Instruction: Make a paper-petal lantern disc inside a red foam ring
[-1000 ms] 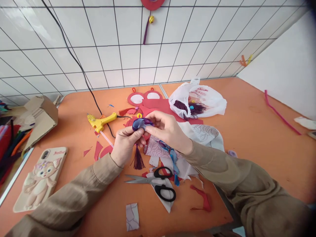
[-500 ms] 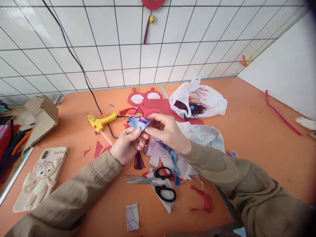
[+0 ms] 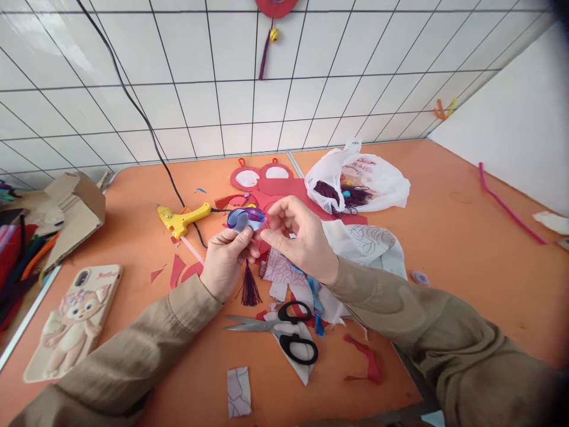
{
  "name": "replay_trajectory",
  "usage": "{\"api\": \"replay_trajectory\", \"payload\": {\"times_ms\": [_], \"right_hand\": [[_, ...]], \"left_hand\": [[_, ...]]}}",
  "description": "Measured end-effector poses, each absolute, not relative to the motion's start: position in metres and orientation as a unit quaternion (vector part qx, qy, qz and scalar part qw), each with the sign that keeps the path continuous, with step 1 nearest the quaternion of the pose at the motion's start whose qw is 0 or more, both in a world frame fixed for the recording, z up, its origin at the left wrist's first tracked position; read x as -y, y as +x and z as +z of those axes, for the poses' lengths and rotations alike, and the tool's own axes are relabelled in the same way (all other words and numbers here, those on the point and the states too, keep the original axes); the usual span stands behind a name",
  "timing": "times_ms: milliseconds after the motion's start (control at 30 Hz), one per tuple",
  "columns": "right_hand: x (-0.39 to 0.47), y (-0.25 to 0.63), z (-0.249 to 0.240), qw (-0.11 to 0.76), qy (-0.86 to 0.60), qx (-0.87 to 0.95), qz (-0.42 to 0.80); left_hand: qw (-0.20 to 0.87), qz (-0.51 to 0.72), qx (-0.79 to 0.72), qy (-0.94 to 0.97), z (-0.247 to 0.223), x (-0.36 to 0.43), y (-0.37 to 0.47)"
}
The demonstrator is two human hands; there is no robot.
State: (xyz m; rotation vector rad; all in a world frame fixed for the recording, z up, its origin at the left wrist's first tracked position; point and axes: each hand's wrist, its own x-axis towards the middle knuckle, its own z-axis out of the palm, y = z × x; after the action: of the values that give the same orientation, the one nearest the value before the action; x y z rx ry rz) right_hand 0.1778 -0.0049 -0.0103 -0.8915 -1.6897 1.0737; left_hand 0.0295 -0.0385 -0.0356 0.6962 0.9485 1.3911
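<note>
While the left hand (image 3: pixel 226 258) pinches a folded piece of shiny blue-and-purple fabric (image 3: pixel 244 220) between thumb and fingers, the right hand (image 3: pixel 304 240) is just beside its right edge, thumb and forefinger parted and gripping nothing; whether a fingertip grazes the cloth, I cannot tell. The fabric is held up above the orange table (image 3: pixel 186 367), and a dark purple tassel (image 3: pixel 250 287) hangs below the left fingers, which hide its upper end. Nearer the person, black-handled scissors (image 3: pixel 272 325) lie with blades pointing left, their handles partly over a white scrap (image 3: pixel 302 369). To the left of the hands rests a yellow glue gun (image 3: pixel 180 225), and farther left, nearer the person, a phone (image 3: pixel 73 323) in a cartoon case. Beyond the hands are red sheets (image 3: pixel 284 188) and, to their right, a white plastic bag (image 3: pixel 384 181) with purple threads (image 3: pixel 325 196) at its mouth.
</note>
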Motion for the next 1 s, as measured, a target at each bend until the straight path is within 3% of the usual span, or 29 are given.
{"api": "replay_trajectory", "payload": {"times_ms": [200,567,833,1000], "right_hand": [[0.007,0.173,-0.013,0.424,-0.382,0.702,0.425],[0.004,0.176,-0.013,0.471,-0.337,0.674,0.458],[0.008,0.179,-0.014,0.505,-0.283,0.775,0.254],[0.005,0.184,-0.005,0.465,-0.304,0.780,0.289]], "left_hand": [[0.581,0.616,-0.422,0.323,-0.039,0.042,0.032],[0.590,0.604,-0.431,0.319,-0.036,0.043,0.034],[0.593,0.603,-0.427,0.321,-0.034,0.043,0.034],[0.589,0.595,-0.437,0.329,-0.037,0.042,0.033]]}}
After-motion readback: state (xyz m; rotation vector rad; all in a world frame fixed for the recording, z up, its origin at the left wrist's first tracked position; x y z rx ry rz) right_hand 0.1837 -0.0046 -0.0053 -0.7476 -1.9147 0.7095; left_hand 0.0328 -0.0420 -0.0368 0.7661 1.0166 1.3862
